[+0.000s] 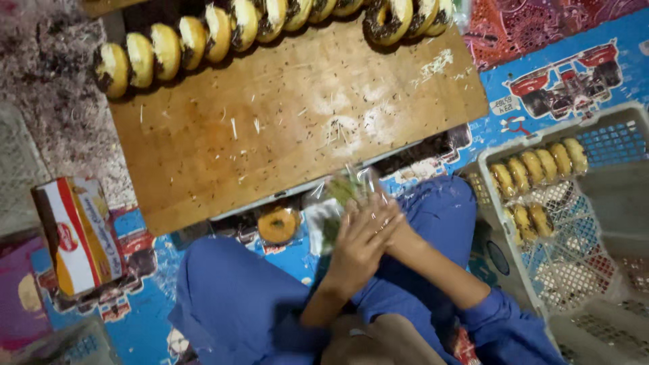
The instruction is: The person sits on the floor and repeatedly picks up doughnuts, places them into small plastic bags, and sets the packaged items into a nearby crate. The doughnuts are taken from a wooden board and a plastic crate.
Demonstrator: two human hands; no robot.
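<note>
Holding a clear plastic bag (341, 192) with a green-topped donut inside, I keep both hands together above my lap, just off the wooden board's (284, 128) near edge. My left hand (358, 247) lies over the bag with fingers curled around it; my right hand (395, 226) sits beneath it, mostly hidden, so I cannot tell its grip. One wrapped donut (278, 225) lies below the board's near edge. Glazed donuts (196, 37) line its far edge. A grey crate (608, 203) to my right holds more.
</note>
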